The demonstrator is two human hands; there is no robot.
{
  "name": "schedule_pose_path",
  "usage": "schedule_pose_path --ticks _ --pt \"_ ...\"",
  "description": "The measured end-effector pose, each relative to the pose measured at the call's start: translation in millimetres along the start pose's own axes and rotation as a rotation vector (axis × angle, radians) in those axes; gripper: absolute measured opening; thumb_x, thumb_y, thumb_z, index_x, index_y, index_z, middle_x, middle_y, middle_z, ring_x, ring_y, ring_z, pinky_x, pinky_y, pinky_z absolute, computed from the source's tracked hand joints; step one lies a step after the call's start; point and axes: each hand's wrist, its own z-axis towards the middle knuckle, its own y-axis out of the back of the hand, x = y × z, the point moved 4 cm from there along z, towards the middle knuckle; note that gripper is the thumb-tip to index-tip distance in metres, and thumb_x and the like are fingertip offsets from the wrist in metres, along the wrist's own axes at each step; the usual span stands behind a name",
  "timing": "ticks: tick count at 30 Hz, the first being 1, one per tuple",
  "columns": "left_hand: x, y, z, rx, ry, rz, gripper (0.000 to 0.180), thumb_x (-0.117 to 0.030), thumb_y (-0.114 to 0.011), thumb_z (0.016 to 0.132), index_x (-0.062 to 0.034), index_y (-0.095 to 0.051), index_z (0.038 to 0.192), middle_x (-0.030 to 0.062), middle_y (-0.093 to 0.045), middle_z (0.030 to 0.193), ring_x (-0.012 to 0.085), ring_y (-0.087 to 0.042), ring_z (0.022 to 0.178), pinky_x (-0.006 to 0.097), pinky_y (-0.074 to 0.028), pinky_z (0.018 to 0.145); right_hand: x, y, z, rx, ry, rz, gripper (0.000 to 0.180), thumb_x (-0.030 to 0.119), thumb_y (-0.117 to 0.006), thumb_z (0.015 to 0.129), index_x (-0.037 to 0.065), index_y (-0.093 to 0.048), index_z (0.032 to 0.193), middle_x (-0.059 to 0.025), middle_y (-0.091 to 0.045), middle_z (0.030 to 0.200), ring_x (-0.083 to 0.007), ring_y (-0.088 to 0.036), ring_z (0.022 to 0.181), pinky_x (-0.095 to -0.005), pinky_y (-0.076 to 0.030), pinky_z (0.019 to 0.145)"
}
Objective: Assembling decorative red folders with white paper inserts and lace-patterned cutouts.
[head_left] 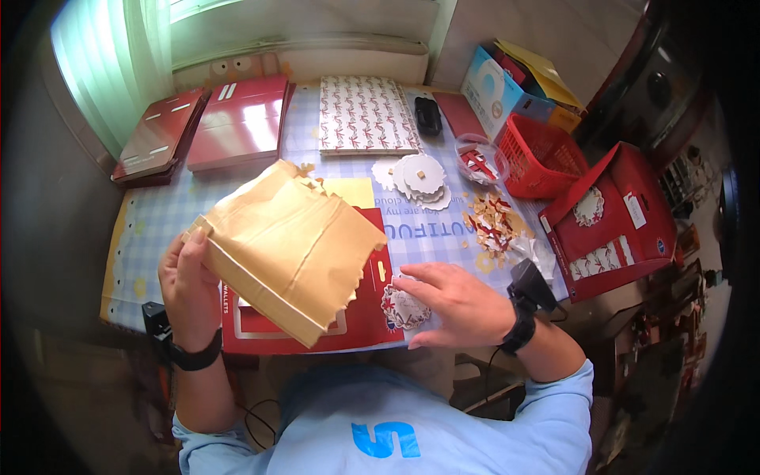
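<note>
My left hand (188, 265) pinches the corner of a gold-brown paper piece (289, 237), its thumb on top. Jagged torn edges run along the top and right of that piece, and it is raised and tilted over a red printed folder (368, 328) at the table's front. Beside the folder's right edge lies a round scalloped card (405, 307) with a floral rim. My right hand (455, 305) hovers by this card with fingers spread, the fingertips over or touching its edge; contact is unclear. Part of the folder is hidden under the gold-brown paper.
Stacks of dark red folders (237, 127) stand at the back left, beside a patterned stack (368, 115). White scalloped cards (419, 176), small paper scraps (492, 226), a clear tub (483, 158), a red basket (542, 158) and a decorated red folder (613, 229) occupy the right.
</note>
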Motion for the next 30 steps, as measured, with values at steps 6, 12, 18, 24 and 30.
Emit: schedule_pose_path --ticks 6,12,18,24,30 --pt "1 23 14 0.132 0.18 0.301 0.025 -0.021 -0.054 0.097 0.0031 -0.061 0.099 0.0059 -0.066 0.087 0.0084 -0.062 0.075 0.024 -0.052 0.069 -5 -16 -8 -0.024 0.044 -0.055 0.063 0.024 -0.08 0.069 -0.001 -0.053 0.12 -0.0186 -0.058 0.117 -0.0341 -0.055 0.11 -0.0417 -0.045 0.094" --pt "2 46 23 -0.048 0.056 0.619 0.034 -0.013 -0.059 0.093 0.0074 -0.053 0.121 0.0049 -0.064 0.084 0.0077 -0.061 0.074 0.022 -0.051 0.068 -1 -7 -11 -0.121 0.081 -0.031 0.036 0.014 -0.074 0.075 0.0 -0.059 0.105 -0.0181 -0.064 0.105 -0.0331 -0.062 0.096 -0.0389 -0.051 0.083" --pt "-9 40 22 -0.148 -0.096 1.085 0.052 -0.01 -0.063 0.088 0.0025 -0.044 0.135 0.0077 -0.065 0.092 0.0105 -0.059 0.078 0.023 -0.047 0.072 -29 21 -16 -0.627 -0.128 -0.042 0.009 0.008 -0.065 0.086 0.0 -0.066 0.087 -0.0132 -0.066 0.075 -0.0261 -0.064 0.066 -0.0346 -0.051 0.06" --pt "-28 -29 -16 0.365 -0.186 0.76 0.041 -0.009 -0.06 0.09 0.0018 -0.05 0.128 0.0132 -0.059 0.118 0.0178 -0.062 0.101 0.032 -0.048 0.089 -49 30 7 -0.671 -0.376 0.617 0.02 0.017 -0.06 0.094 -0.003 -0.065 0.091 -0.0038 -0.064 0.072 -0.0082 -0.058 0.06 -0.0243 -0.047 0.054" --pt "15 -121 -34 0.567 0.496 -0.065 0.04 -0.018 -0.049 0.1 0.0011 -0.042 0.134 0.0157 -0.053 0.13 0.026 -0.059 0.114 0.041 -0.049 0.097 -45 34 44 -0.808 -0.166 0.884 0.015 0.012 -0.058 0.095 -0.002 -0.061 0.098 -0.0061 -0.067 0.079 -0.0086 -0.065 0.066 -0.023 -0.053 0.059"
